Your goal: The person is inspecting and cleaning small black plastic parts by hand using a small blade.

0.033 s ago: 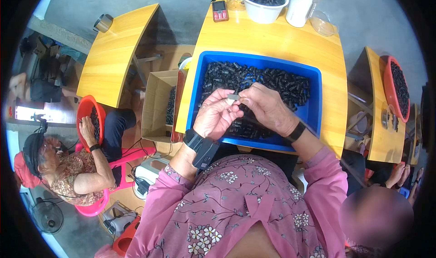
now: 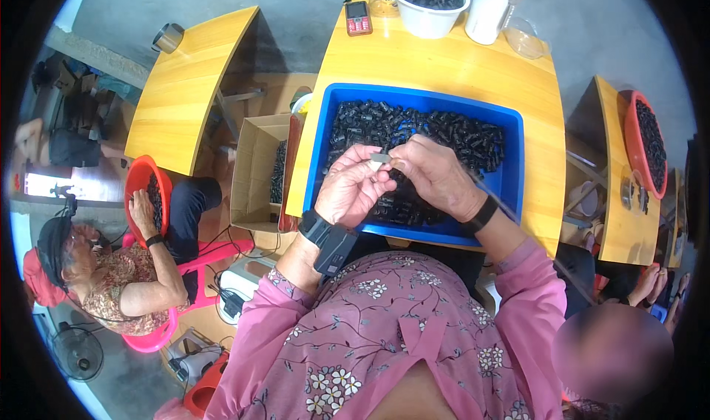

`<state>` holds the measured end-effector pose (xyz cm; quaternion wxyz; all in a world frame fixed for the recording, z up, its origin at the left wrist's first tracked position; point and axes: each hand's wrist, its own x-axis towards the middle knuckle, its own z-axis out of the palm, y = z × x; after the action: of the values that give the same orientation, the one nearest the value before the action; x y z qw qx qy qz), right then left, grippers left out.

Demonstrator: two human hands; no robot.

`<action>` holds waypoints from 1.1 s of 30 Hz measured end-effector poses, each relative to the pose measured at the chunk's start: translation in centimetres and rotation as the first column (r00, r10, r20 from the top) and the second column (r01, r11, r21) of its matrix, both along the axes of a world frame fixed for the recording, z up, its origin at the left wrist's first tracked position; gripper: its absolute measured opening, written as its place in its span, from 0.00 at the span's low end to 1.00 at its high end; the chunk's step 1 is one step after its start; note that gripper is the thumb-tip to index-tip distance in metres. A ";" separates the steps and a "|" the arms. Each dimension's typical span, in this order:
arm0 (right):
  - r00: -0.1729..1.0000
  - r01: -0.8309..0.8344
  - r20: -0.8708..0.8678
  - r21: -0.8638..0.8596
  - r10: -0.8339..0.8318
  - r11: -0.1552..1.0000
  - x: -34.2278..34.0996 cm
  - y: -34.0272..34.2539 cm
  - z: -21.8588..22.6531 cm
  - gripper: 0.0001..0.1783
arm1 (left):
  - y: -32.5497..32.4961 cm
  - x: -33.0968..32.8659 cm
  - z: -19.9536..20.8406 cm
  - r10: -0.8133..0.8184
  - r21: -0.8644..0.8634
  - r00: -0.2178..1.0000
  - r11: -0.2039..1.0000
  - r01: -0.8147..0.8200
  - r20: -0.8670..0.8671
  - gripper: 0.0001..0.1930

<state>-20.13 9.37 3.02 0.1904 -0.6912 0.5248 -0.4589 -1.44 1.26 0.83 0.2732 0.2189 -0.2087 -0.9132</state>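
Both of my hands meet over a blue tray [image 2: 515, 135] filled with small black tubular parts [image 2: 466, 143]. Between thumb and fingers, my left hand [image 2: 351, 187] pinches a small flat grey piece [image 2: 379, 158] with a pale underside; its kind cannot be made out. My right hand [image 2: 436, 174] is closed at the right end of that piece, its fingertips curled in. Whatever lies between the right fingertips is hidden by the fingers.
Beyond the tray on the yellow table [image 2: 414, 61] stand a phone [image 2: 359, 18], a white bowl [image 2: 429, 22] of black parts and a white jug [image 2: 491, 9]. A cardboard box [image 2: 255, 165] is at left. Nearby, a person [image 2: 122, 287] reaches into a red basin [image 2: 138, 170].
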 end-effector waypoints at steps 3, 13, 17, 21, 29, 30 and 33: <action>1.000 0.002 -0.012 0.025 -0.002 1.000 0.0 0.1 0.3 0.05 | 0.0 0.1 -0.2 0.006 -0.005 1.000 1.000 -0.006 -0.008 0.07; 1.000 0.020 0.000 0.034 -0.020 0.999 -0.5 -0.1 -0.4 0.04 | 0.3 0.3 -0.4 0.034 -0.040 0.999 0.999 -0.035 -0.033 0.06; 0.991 -0.008 0.130 0.053 0.001 0.999 -0.2 0.0 -0.4 0.04 | 0.2 0.2 -0.3 0.011 -0.010 0.999 1.000 -0.012 -0.035 0.07; 0.912 0.083 0.379 0.206 -0.157 0.975 -0.7 -0.2 -0.5 0.07 | 0.1 0.2 -0.2 -0.028 0.006 0.999 1.000 0.028 -0.020 0.09; 0.884 -0.027 0.452 0.305 -0.120 0.952 0.1 -0.3 -0.8 0.10 | 0.3 0.1 -0.2 -0.037 -0.014 0.999 0.999 0.037 0.016 0.07; 0.890 -0.019 0.440 0.302 -0.122 0.953 0.3 -0.3 -0.8 0.09 | 0.3 0.0 -0.2 -0.035 -0.024 0.999 0.999 0.036 0.024 0.07; 0.897 -0.027 0.430 0.287 -0.103 0.958 0.4 -0.3 -0.4 0.07 | 0.4 -0.1 0.0 -0.037 -0.063 0.998 0.997 0.039 0.041 0.07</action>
<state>-19.77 9.08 2.61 0.3927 -0.5241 0.5421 -0.5265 -1.53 1.70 0.82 0.2583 0.2242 -0.2473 -0.9066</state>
